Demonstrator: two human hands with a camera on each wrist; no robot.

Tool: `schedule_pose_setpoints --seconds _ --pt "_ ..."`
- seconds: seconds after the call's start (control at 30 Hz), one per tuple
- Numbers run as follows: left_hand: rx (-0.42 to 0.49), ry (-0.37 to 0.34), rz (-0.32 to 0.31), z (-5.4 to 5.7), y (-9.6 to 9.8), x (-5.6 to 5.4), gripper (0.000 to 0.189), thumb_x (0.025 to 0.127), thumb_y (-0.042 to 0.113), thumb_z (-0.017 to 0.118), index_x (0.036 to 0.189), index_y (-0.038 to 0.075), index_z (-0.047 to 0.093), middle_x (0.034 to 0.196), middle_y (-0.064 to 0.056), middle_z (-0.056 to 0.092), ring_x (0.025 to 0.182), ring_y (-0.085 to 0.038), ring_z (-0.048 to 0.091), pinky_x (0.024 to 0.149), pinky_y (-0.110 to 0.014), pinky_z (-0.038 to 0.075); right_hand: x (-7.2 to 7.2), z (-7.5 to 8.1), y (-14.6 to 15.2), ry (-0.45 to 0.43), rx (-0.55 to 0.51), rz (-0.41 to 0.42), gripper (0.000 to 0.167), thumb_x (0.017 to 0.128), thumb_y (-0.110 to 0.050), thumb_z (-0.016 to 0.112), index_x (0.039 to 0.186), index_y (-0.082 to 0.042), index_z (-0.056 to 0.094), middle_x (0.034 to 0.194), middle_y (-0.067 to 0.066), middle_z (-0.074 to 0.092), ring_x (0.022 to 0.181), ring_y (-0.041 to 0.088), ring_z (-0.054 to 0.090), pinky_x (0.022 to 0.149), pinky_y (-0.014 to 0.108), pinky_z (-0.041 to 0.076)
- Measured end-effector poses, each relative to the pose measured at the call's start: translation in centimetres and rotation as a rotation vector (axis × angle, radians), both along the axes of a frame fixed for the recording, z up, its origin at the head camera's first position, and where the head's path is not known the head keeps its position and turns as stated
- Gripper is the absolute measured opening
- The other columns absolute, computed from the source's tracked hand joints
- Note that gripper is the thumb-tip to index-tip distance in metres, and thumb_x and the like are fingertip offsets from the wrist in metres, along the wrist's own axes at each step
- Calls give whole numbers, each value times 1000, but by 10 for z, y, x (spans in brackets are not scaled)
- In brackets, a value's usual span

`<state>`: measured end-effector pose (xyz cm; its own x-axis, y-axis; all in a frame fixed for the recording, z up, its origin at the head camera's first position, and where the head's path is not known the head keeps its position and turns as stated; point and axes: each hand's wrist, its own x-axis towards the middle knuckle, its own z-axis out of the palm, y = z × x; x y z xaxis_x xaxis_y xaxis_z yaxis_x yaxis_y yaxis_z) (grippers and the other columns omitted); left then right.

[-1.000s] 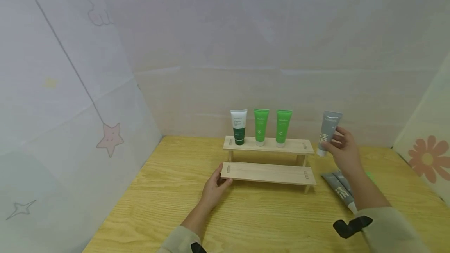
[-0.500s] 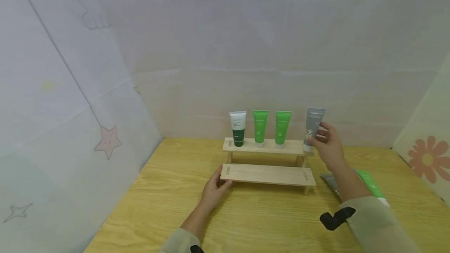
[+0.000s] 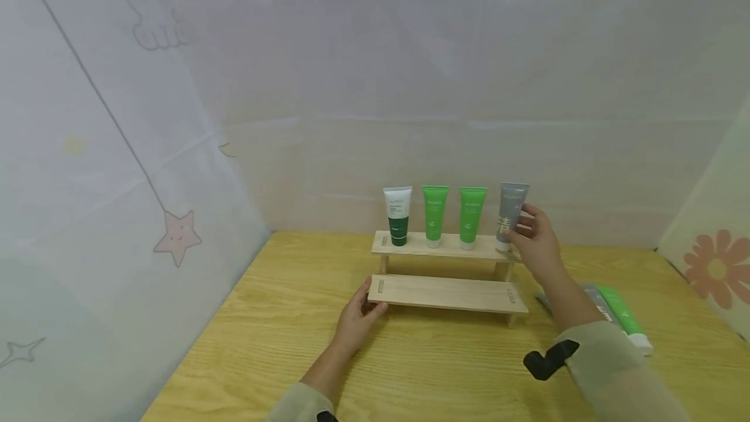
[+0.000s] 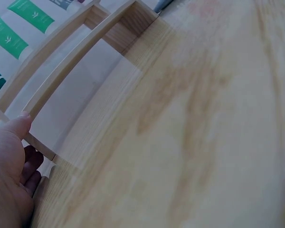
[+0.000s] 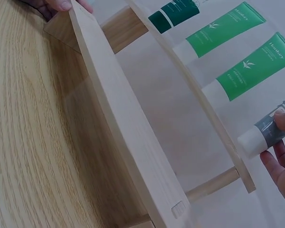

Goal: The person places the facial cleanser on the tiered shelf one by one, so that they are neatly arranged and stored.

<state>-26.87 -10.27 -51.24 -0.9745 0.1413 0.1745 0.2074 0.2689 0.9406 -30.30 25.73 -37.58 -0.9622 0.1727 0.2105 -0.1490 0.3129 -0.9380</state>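
Note:
A two-tier wooden display stand (image 3: pixel 448 293) stands on the table. My left hand (image 3: pixel 354 319) grips the left end of its lower board, the thumb in front and the fingers behind, as the left wrist view shows. With my right hand (image 3: pixel 537 245) I hold a grey squeeze tube (image 3: pixel 512 203), cap down, at the right end of the upper board. In the right wrist view the white cap (image 5: pixel 251 141) is at that board; whether it touches is unclear. Left of it stand two green tubes (image 3: pixel 472 213) and a white and dark green tube (image 3: pixel 398 213), all on their caps.
Right of the stand, a green tube (image 3: pixel 622 312) lies on the wooden table (image 3: pixel 433 370) beside grey tubes (image 3: pixel 597 297), partly hidden by my right forearm. A pale cloth backdrop (image 3: pixel 363 83) rises behind and at both sides.
My right hand has carried the grey tube leftward, from beside the stand to the right end of the upper board. The left hand has stayed on the lower board.

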Motion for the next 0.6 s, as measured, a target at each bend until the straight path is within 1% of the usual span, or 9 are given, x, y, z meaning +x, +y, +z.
schedule_pose_setpoints --seconds 0.1,0.23,0.33,0.43,0.6 --pt "-1 -3 0 0 0 -2 77 95 31 65 155 4 24 153 -21 39 131 -39 50 105 -50 46 -3 -1 -3 0 -14 1 73 96 -12 63 155 -12 20 146 27 42 132 43 44 107 55 42" --pt "-5 0 0 1 2 -1 78 95 31 65 154 2 24 153 -22 38 135 -41 46 108 -53 42 -3 -2 -4 -6 -20 3 73 96 -10 62 155 -10 19 146 28 41 133 44 43 108 57 40" --pt "-4 -1 -5 2 2 0 77 95 30 65 154 2 23 153 -22 38 135 -41 46 108 -53 43 -2 -3 -5 -15 -21 1 73 96 -9 62 155 -10 19 146 28 41 133 44 43 109 58 39" --pt "0 -14 -2 3 2 1 77 95 29 65 154 3 23 153 -21 39 133 -39 49 106 -51 45 -1 -4 -6 -14 -22 -3 72 97 -10 61 155 -10 19 146 28 41 133 43 43 109 57 39" --pt "-1 -22 9 1 1 -1 76 95 25 65 155 4 23 153 -21 39 131 -38 50 106 -51 46 -1 -6 -7 4 -25 -3 71 97 -9 61 154 -9 19 146 28 41 133 44 43 108 57 40"
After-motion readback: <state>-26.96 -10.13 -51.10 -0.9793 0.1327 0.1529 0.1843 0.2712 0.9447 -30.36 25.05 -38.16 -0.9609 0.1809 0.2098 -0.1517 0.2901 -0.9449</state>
